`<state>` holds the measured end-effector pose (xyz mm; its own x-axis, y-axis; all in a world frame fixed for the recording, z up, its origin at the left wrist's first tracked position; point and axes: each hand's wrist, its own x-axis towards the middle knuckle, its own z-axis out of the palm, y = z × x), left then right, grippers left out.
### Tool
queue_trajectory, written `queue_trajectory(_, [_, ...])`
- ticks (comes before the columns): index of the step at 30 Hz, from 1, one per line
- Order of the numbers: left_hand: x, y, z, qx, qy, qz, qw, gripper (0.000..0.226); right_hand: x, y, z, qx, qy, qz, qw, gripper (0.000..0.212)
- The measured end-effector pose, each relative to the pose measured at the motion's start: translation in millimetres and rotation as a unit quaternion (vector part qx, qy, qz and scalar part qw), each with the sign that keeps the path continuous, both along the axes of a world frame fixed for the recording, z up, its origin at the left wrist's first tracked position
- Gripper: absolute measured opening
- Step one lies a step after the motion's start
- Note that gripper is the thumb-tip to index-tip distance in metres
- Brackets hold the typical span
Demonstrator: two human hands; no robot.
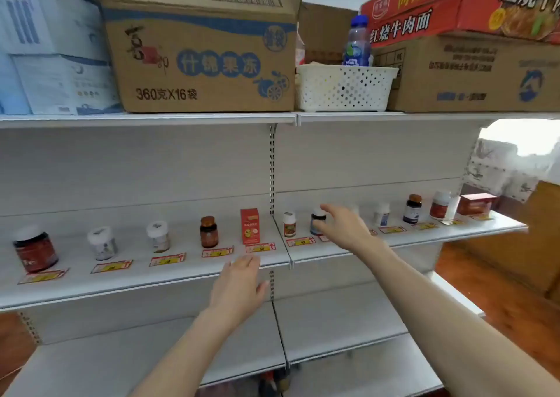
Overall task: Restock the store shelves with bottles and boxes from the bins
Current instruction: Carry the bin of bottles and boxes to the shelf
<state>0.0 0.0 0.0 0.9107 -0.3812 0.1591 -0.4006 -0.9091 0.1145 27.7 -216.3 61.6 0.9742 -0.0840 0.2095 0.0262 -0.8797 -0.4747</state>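
Right hand [344,228] touches a blue-labelled bottle [317,221] on the shelf [181,270]; left hand [239,284] hovers spread.

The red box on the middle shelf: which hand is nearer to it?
Left. The left hand is just below the red box, at the shelf edge. The right hand is farther right, at a dark-capped bottle.

bright even light, soft blur, edges bowed by wide lens.

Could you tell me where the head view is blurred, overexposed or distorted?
Head view: the right hand is motion-blurred by the blue-labelled bottle; the opening at upper right is blown out; the top shelf edge bows from wide-angle distortion.
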Motion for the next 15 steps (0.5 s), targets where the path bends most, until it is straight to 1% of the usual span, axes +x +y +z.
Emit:
queue_trajectory(4, [16.4, -39.6, -16.9, -0.013, 0.001, -0.048, 0.999, 0.054, 2.8, -50.4, -22.5, 0.008, -0.007, -0.057, 0.998, 0.051])
queue_trajectory(9, [40.1, -127.7, -34.6, -0.023, -0.011, -0.130, 0.991, 0.046, 6.1, -142.4, -56.5, -0.003, 0.010, -0.102, 0.995, 0.052])
queue_trajectory(12, [53.0, -198.5, -44.5, -0.003, 0.000, -0.183, 0.983, 0.053, 4.6, -213.2, -73.2, -0.006, 0.031, -0.152, 0.988, 0.052])
queue_trajectory(15, [64.3, -274.5, -54.2, -0.005, 0.033, -0.236, 0.971, 0.058, -5.9, -291.6, -84.8, 0.001, 0.057, -0.209, 0.976, 0.053])
